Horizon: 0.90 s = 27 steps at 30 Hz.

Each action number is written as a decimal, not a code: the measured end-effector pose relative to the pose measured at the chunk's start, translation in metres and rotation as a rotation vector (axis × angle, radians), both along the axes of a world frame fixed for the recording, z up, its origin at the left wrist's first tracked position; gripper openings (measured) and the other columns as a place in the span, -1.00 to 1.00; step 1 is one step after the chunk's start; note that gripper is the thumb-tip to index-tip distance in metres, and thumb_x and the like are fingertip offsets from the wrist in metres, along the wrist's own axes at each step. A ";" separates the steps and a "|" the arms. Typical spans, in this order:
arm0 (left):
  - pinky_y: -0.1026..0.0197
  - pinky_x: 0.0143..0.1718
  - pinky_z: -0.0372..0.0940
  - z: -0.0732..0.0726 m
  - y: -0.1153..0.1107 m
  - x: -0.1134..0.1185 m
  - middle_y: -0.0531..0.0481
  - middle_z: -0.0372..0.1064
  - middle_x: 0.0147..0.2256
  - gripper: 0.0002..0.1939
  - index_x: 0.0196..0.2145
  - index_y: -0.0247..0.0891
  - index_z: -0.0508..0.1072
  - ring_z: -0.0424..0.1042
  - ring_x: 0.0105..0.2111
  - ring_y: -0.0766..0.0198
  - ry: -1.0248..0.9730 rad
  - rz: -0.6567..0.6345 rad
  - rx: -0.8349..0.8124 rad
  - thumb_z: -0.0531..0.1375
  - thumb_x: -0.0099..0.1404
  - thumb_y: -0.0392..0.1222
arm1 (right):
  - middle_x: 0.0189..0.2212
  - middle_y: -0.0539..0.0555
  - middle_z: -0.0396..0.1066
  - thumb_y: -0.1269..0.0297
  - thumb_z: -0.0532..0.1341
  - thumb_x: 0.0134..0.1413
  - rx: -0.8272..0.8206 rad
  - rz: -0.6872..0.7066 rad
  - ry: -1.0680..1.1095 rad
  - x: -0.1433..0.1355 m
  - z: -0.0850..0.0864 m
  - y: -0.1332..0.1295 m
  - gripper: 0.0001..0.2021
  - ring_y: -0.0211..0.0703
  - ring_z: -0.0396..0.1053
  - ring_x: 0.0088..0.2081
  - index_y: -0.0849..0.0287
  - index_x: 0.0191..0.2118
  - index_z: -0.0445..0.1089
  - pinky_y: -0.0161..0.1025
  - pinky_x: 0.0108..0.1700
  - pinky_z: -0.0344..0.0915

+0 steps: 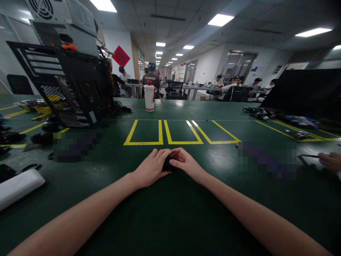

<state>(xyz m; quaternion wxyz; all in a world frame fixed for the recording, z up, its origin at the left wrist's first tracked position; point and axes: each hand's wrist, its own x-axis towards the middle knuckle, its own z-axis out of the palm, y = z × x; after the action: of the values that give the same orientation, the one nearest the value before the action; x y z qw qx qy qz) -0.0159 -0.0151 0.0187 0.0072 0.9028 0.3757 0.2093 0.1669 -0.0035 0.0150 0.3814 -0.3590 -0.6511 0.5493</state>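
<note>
2 bare hands (149, 168) cupped around small black object (167, 165), glossy green tabletop (170, 217)

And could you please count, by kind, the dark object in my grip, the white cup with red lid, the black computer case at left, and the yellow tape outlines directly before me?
Dark object: 1
White cup: 1
Black computer case: 1
Yellow tape outlines: 3
Total: 6
</note>
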 end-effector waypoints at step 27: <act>-0.10 0.05 -0.06 0.003 -0.002 0.001 -0.14 0.07 0.04 -0.36 0.10 -0.21 -0.15 0.11 0.02 0.07 -0.048 -0.044 -0.036 0.13 0.17 -0.17 | -0.26 0.02 0.28 0.23 0.20 -0.08 0.011 -0.003 -0.014 -0.001 0.000 0.000 -0.76 -0.19 0.29 -0.19 0.16 -0.25 0.22 -0.12 -0.10 0.24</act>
<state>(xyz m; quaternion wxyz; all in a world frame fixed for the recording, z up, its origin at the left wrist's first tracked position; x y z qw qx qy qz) -0.0150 -0.0167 0.0219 0.0370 0.9053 0.3591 0.2239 0.1656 -0.0031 0.0146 0.3795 -0.3617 -0.6561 0.5428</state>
